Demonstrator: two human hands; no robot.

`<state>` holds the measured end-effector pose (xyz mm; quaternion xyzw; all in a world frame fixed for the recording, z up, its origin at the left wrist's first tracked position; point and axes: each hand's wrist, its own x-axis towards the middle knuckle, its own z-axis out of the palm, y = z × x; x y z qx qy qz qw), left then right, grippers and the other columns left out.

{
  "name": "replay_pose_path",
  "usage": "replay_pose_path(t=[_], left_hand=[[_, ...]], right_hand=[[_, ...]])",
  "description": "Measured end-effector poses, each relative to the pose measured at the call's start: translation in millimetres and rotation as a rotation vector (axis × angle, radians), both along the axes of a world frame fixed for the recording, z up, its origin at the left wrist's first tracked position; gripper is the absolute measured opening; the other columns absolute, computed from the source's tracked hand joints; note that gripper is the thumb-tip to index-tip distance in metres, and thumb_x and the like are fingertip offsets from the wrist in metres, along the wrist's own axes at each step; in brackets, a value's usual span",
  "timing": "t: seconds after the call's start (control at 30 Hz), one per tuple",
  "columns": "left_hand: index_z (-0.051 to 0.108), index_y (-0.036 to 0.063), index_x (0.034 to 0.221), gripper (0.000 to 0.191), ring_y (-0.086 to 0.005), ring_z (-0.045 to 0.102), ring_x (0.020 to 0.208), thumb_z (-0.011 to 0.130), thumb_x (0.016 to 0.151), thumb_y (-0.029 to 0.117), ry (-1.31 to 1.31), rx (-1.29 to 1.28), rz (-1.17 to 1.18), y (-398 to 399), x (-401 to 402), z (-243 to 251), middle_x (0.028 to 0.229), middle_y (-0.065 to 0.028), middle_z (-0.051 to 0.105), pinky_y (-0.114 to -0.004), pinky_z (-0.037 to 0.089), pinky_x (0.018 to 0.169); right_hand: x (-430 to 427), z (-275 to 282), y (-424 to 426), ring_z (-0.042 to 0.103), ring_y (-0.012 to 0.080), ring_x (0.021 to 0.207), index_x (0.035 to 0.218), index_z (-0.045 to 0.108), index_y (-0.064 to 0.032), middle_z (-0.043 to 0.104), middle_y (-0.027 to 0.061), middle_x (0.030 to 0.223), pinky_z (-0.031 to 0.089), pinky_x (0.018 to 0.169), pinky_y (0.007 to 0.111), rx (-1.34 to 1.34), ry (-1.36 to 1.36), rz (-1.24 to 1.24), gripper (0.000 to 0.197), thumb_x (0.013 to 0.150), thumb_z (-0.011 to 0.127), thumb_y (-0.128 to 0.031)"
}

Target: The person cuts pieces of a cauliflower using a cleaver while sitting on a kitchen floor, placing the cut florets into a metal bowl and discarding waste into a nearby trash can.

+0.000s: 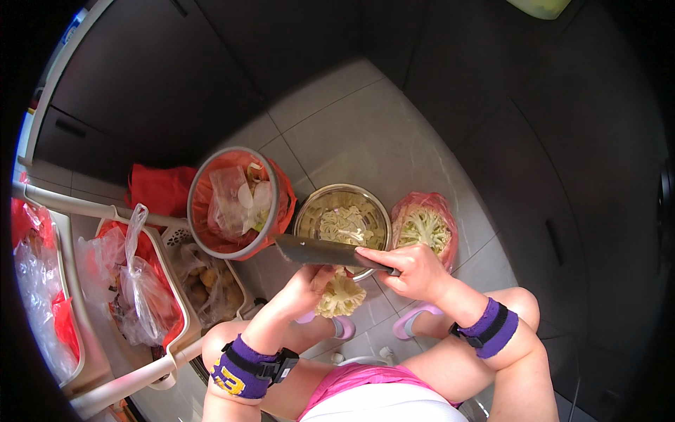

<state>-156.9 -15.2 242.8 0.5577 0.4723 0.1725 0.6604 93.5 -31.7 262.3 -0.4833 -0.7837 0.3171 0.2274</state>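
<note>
My right hand (416,269) grips the handle of a broad-bladed kitchen knife (321,252), its index finger laid along the blade. The blade points left, above the near rim of a metal bowl (387,211). Thin slices of cauliflower (343,224) lie in the bottom of that bowl. My left hand (306,293) holds a cauliflower floret (340,298) just below the blade; whether the edge touches it I cannot tell. Right of the bowl, a larger piece of cauliflower (422,229) sits in a pink plastic bag (448,205), partly behind my right hand.
A bin (271,182) lined with a red bag holds plastic and scraps, left of the bowl. Beside it is a red bag (161,187). A rack with baskets (176,295) of plastic bags and potatoes (211,279) stands at left. Dark cabinets (506,158) border the tiled floor (358,137).
</note>
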Motion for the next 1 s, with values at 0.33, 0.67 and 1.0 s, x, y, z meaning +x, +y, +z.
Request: replay_pose_path(t=[0.33, 0.67, 1.0], left_hand=[[0.040, 0.0023, 0.141, 0.044, -0.0153, 0.055, 0.115, 0.035, 0.107, 0.030, -0.226, -0.134, 0.361, 2.1, 15.4, 5.0, 0.128, -0.0078, 0.057, -0.031, 0.044, 0.101], [0.059, 0.0011, 0.123, 0.033, -0.0181, 0.058, 0.113, 0.053, 0.100, 0.025, -0.272, -0.170, 0.176, 1.5, 11.5, -19.1, 0.120, -0.0114, 0.063, -0.036, 0.048, 0.096], [0.060, 0.0009, 0.121, 0.030, -0.0186, 0.058, 0.110, 0.052, 0.099, 0.019, -0.225, -0.112, 0.167, -0.8, 9.7, -17.5, 0.118, -0.0113, 0.063, -0.035, 0.048, 0.094]], right_hand=[[-12.3, 9.8, -15.3, 0.072, 0.0257, 0.079, 0.125, 0.066, -0.0154, 0.071, 0.0119, 0.103, 0.058, 0.067, 0.032, 0.006, 0.382, -0.187, 0.052, 0.075, 0.067, -0.001], [-12.1, 11.0, -17.6, 0.062, 0.0230, 0.055, 0.129, 0.062, -0.0165, 0.063, 0.0058, 0.066, 0.052, 0.052, 0.035, 0.241, 0.175, -0.078, 0.066, 0.065, 0.074, -0.008], [-12.9, 15.4, -15.6, 0.061, 0.0226, 0.054, 0.132, 0.060, -0.0151, 0.061, 0.0056, 0.064, 0.051, 0.052, 0.035, 0.264, 0.110, -0.071, 0.072, 0.062, 0.075, -0.009]])
